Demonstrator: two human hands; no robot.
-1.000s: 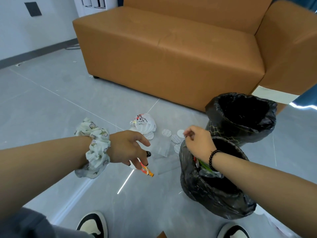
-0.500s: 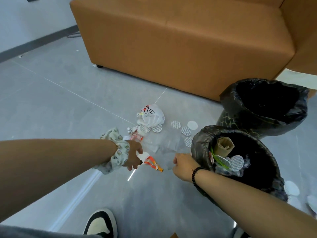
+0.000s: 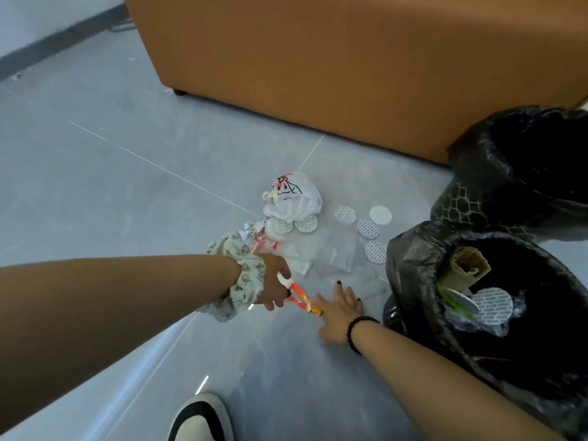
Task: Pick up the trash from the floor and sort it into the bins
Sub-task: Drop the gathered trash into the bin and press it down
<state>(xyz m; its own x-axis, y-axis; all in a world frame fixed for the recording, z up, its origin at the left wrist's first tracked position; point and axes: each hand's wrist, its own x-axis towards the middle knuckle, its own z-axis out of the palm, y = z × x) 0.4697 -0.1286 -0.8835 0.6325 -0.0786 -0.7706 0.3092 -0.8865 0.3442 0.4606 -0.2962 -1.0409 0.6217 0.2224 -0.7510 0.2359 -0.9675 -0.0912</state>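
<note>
Left hand pinches an orange-and-white wrapper; right hand, fingers spread, lies flat on the floor at the wrapper's 3 o'clock

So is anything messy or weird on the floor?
Yes. Round foil seals, clear plastic bags and a crumpled white bag lie scattered on the floor beside the near bin, not in it.

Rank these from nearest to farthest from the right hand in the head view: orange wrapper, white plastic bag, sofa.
From the right hand:
1. Orange wrapper, just to its left, held by the left hand.
2. White plastic bag, farther up the floor.
3. Sofa, behind everything.
</note>
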